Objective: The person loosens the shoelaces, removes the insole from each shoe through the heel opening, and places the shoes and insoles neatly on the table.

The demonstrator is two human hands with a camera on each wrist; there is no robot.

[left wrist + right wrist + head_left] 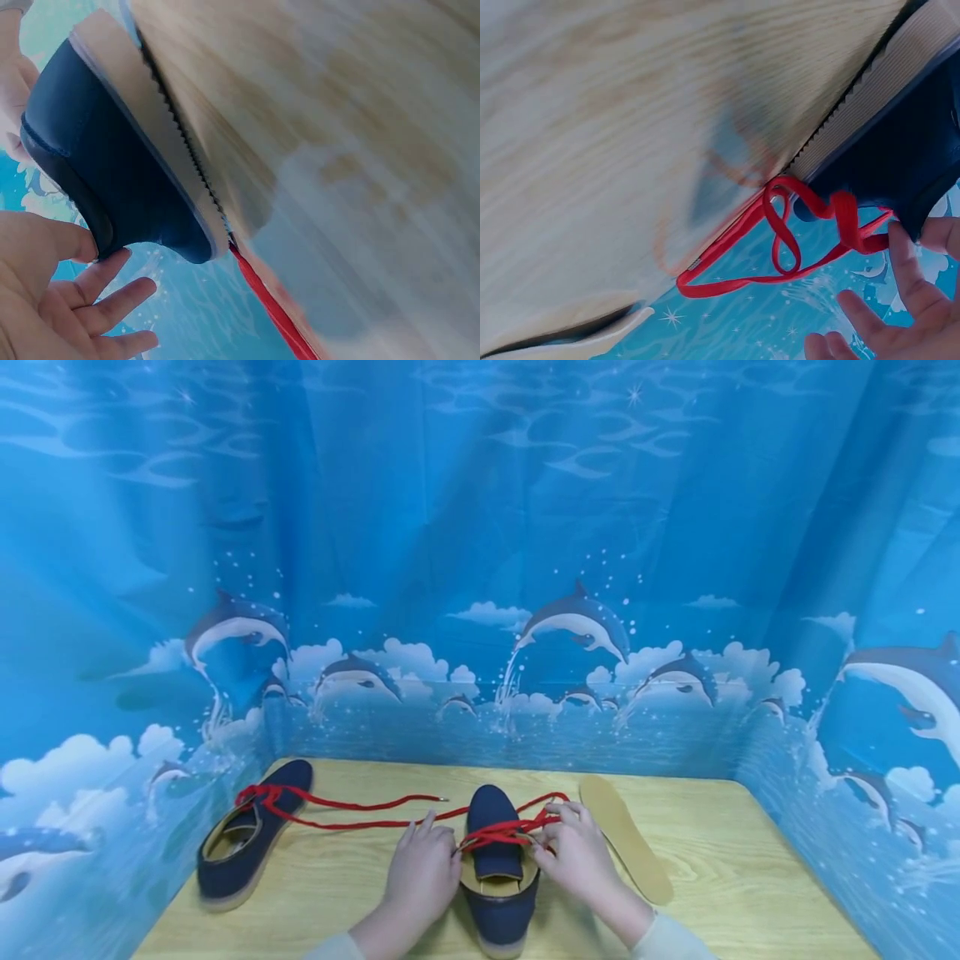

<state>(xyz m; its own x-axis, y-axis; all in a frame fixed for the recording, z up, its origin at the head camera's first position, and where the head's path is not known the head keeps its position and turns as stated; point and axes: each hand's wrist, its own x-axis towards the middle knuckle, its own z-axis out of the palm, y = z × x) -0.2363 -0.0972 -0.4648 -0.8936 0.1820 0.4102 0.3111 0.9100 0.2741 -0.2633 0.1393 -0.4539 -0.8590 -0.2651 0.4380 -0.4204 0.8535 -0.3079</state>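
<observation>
A navy shoe [501, 922] with a pale sole stands between both hands, heel toward me and toe pointing away. Red shoelace [498, 837] crosses over its tongue [497, 862], and a loose length lies off to either side. My left hand [424, 868] pinches the shoe's left eyelet flap [96, 225] between thumb and index finger; the other fingers spread away from it. On the opposite side my right hand [576, 852] pinches the right flap [922, 202] by its edge. There the lace [784, 225] hangs in loops beside the fingertips.
A second navy shoe [238, 852] stands at the table's left, with red laces trailing rightward from it. A tan insole [626, 839] lies right of my right hand. Behind the wooden table [750, 877] hangs a blue dolphin curtain [465, 568], which also encloses both sides.
</observation>
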